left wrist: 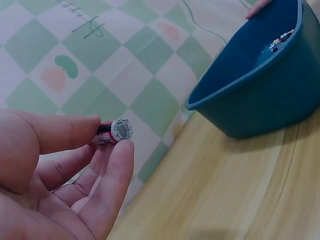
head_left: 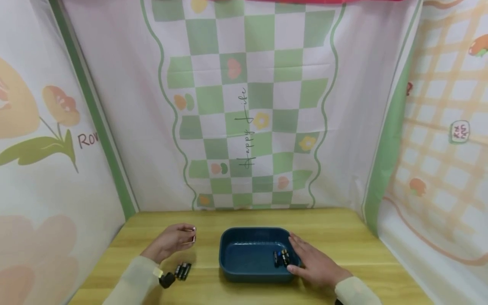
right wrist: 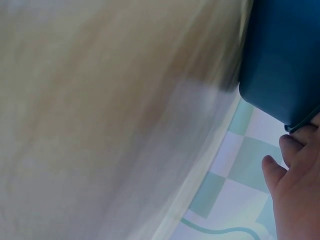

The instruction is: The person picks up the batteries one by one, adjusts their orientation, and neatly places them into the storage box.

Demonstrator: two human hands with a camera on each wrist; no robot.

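Between the thumb and fingers of my left hand is a small battery with a red and black wrapper, its flat silver end showing in the left wrist view. The hand is raised left of a dark blue plastic bin. My right hand rests on the bin's right rim, fingers extended toward the back and thumb at the front part of that side. Inside the bin, at its right end, lie several dark batteries. More black batteries lie side by side on the table, below the left hand.
The wooden table carries the bin near its middle. A printed cloth with green checks hangs behind the table, and patterned cloths hang at both sides. A black wrist device sits at the left sleeve.
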